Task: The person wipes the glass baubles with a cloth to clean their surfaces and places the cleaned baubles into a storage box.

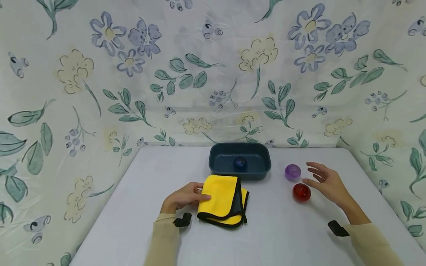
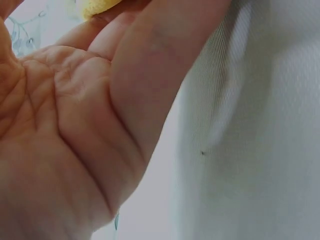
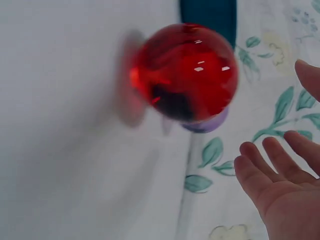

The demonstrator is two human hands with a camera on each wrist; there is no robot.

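Note:
My left hand (image 1: 184,195) pinches the left edge of a folded yellow cloth (image 1: 219,195) with black trim, thumb on top and other fingers partly hidden behind it. Only a bit of the cloth (image 2: 97,6) shows at the top of the left wrist view, past the palm (image 2: 75,125). Over on the right, my right hand (image 1: 329,183) is held with fingers apart and nothing in them. Just left of it are a clear red ball (image 1: 301,193) and, behind that, a purple ball (image 1: 293,172). The red ball (image 3: 187,72) looms large in the right wrist view, apart from the fingers.
A dark blue rectangular bin (image 1: 216,168) stands at the back middle of the white table (image 1: 273,232), just behind the cloth. Inside it lies a dark blue ball (image 1: 240,164). A flower-patterned curtain (image 1: 226,81) encloses the back and sides.

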